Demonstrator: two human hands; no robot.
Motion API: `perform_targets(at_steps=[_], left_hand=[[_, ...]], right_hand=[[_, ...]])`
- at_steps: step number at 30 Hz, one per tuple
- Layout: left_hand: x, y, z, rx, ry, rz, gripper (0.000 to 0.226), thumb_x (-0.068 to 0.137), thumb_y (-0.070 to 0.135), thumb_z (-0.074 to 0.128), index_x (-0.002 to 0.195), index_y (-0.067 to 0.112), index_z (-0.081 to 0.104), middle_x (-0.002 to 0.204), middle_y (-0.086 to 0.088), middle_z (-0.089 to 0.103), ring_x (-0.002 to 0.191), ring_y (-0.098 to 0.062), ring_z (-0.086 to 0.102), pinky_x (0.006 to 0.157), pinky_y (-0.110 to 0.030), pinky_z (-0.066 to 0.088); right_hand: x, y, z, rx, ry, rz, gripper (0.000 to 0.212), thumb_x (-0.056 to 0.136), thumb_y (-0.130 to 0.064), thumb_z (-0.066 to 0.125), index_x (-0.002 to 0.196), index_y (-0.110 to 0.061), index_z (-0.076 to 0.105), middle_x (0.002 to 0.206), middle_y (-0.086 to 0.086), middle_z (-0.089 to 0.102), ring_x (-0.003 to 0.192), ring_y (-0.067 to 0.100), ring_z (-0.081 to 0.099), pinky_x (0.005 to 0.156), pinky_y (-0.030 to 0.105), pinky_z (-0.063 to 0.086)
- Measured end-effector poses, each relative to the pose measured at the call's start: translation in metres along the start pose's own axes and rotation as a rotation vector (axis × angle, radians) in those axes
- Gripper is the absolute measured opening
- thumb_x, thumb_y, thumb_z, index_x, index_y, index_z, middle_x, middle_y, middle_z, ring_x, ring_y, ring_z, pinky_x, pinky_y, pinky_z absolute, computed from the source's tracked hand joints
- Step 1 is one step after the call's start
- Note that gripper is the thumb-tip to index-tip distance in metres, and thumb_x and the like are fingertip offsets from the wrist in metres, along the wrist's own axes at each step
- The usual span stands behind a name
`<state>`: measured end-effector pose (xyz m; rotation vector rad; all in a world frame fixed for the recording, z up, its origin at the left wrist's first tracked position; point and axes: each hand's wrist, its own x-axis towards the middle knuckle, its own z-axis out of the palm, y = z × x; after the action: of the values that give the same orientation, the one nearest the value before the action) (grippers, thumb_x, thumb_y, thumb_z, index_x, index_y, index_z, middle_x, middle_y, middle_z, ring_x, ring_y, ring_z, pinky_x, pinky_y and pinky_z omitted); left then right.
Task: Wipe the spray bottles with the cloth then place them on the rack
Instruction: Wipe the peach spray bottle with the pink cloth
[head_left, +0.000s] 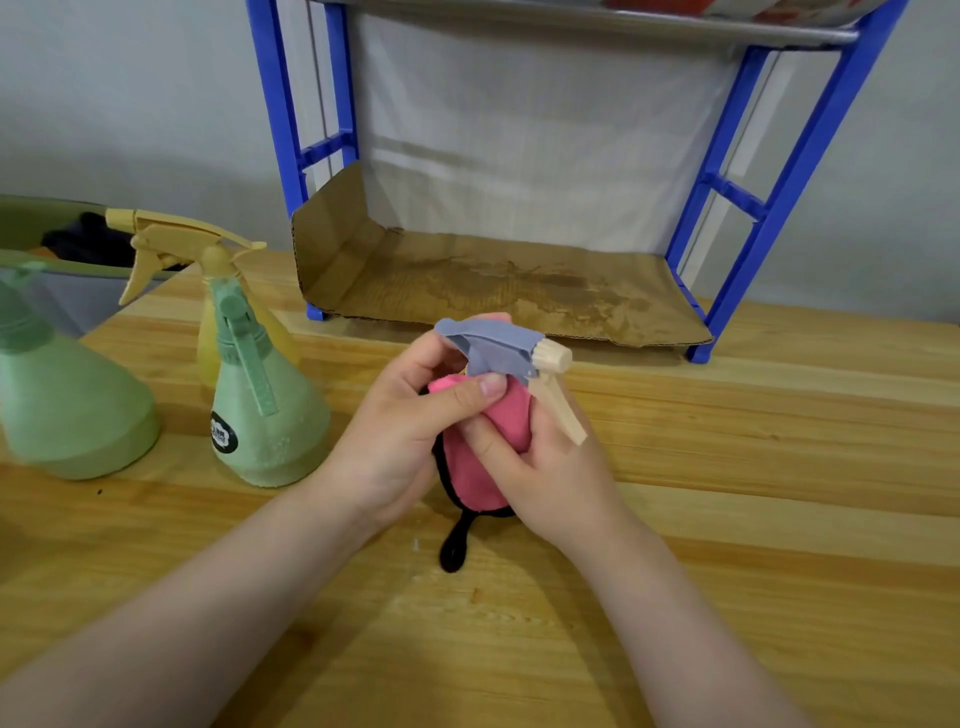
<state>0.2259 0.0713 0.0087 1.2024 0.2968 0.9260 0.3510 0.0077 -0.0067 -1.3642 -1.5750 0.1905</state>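
Both hands hold one spray bottle over the wooden table (727, 545); only its grey head with a beige nozzle and trigger (501, 351) shows. A pink cloth with black trim (488, 457) is wrapped round the bottle's body, hiding it. My left hand (410, 431) grips the cloth-covered bottle, thumb across the top. My right hand (550, 467) grips the cloth from the right, below the trigger. Left of them stand a green spray bottle (265, 415), a yellow one with a tan trigger head (208, 291) behind it, and another green one (57, 400) at the left edge.
A blue rack (779, 197) stands at the back of the table, its lowest level lined with stained cardboard (493, 286). A metal shelf of the rack crosses the top. A green tub (31, 223) with dark items sits at the far left.
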Motion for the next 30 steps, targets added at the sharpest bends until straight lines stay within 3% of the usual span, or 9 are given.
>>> perform_targets(at_steps=[6, 9, 11, 14, 16, 18, 21, 25, 30], left_hand=[[0.004, 0.007, -0.003, -0.112, 0.05, 0.042, 0.035, 0.081, 0.009, 0.064, 0.115, 0.015, 0.066, 0.103, -0.002, 0.071, 0.098, -0.013, 0.067, 0.084, -0.025, 0.054], [0.007, 0.012, -0.007, -0.134, 0.111, 0.072, 0.029, 0.083, 0.02, 0.071, 0.111, 0.022, 0.067, 0.107, 0.0, 0.071, 0.099, -0.013, 0.068, 0.081, -0.027, 0.056], [0.011, 0.02, -0.01, -0.202, 0.134, 0.123, 0.02, 0.09, 0.035, 0.058, 0.104, 0.029, 0.07, 0.109, 0.0, 0.07, 0.105, -0.016, 0.065, 0.088, -0.036, 0.054], [0.017, 0.033, -0.016, -0.465, 0.186, 0.242, 0.021, 0.094, 0.031, 0.05, 0.086, 0.026, 0.068, 0.076, 0.01, 0.068, 0.093, -0.01, 0.066, 0.091, -0.043, 0.052], [0.018, 0.033, -0.014, -0.336, 0.18, 0.29, 0.023, 0.099, 0.019, 0.045, 0.087, 0.022, 0.064, 0.07, 0.01, 0.063, 0.091, -0.01, 0.065, 0.092, -0.039, 0.052], [0.016, 0.024, -0.014, -0.192, 0.192, 0.299, 0.02, 0.1, 0.014, 0.043, 0.094, 0.019, 0.06, 0.078, 0.005, 0.065, 0.097, -0.013, 0.064, 0.089, -0.033, 0.051], [0.014, 0.019, -0.013, -0.024, 0.193, 0.335, 0.014, 0.096, 0.015, 0.051, 0.108, 0.017, 0.058, 0.097, 0.002, 0.067, 0.105, -0.015, 0.059, 0.092, -0.033, 0.049], [0.01, 0.011, -0.013, 0.299, 0.115, 0.41, 0.047, 0.085, 0.016, 0.064, 0.128, 0.02, 0.047, 0.118, -0.001, 0.056, 0.116, -0.018, 0.054, 0.099, -0.032, 0.045], [0.008, 0.007, -0.018, 0.533, 0.134, 0.356, 0.038, 0.083, 0.023, 0.067, 0.114, 0.03, 0.046, 0.107, 0.009, 0.056, 0.098, -0.01, 0.058, 0.085, -0.026, 0.045]], right_hand=[[0.0, 0.01, -0.006, -0.027, -0.037, 0.075, 0.067, 0.087, -0.06, 0.056, 0.143, -0.025, 0.046, 0.133, -0.015, 0.055, 0.124, 0.002, 0.051, 0.103, 0.028, 0.044], [-0.002, 0.013, -0.008, 0.016, -0.088, 0.149, 0.076, 0.083, -0.067, 0.053, 0.147, -0.03, 0.033, 0.139, -0.018, 0.05, 0.126, -0.005, 0.047, 0.1, 0.016, 0.041], [-0.003, 0.014, -0.011, 0.072, -0.108, 0.173, 0.073, 0.083, -0.066, 0.054, 0.143, -0.032, 0.03, 0.132, -0.024, 0.049, 0.119, -0.012, 0.049, 0.089, 0.006, 0.04], [-0.004, 0.015, -0.007, 0.101, -0.124, 0.231, 0.047, 0.093, -0.056, 0.055, 0.129, -0.033, 0.035, 0.119, -0.03, 0.05, 0.1, -0.023, 0.052, 0.076, 0.001, 0.04], [-0.004, 0.018, 0.002, 0.173, -0.009, 0.272, 0.022, 0.099, -0.026, 0.057, 0.116, -0.032, 0.044, 0.105, -0.027, 0.058, 0.089, -0.022, 0.056, 0.072, 0.0, 0.039], [-0.002, 0.02, 0.009, 0.143, 0.082, 0.279, 0.031, 0.097, -0.005, 0.056, 0.111, -0.031, 0.047, 0.096, -0.029, 0.061, 0.086, -0.021, 0.056, 0.072, 0.0, 0.038], [0.0, 0.022, 0.01, 0.135, 0.116, 0.256, 0.035, 0.095, -0.003, 0.058, 0.108, -0.034, 0.05, 0.093, -0.04, 0.062, 0.088, -0.018, 0.058, 0.073, 0.003, 0.04], [0.0, 0.02, 0.008, 0.293, 0.187, 0.257, 0.019, 0.095, -0.012, 0.064, 0.102, -0.028, 0.056, 0.09, -0.028, 0.066, 0.085, -0.006, 0.062, 0.076, 0.015, 0.047], [0.001, 0.018, -0.004, 0.299, 0.192, 0.181, 0.015, 0.09, -0.013, 0.065, 0.099, -0.016, 0.054, 0.086, -0.018, 0.06, 0.08, 0.0, 0.057, 0.073, 0.016, 0.045]])
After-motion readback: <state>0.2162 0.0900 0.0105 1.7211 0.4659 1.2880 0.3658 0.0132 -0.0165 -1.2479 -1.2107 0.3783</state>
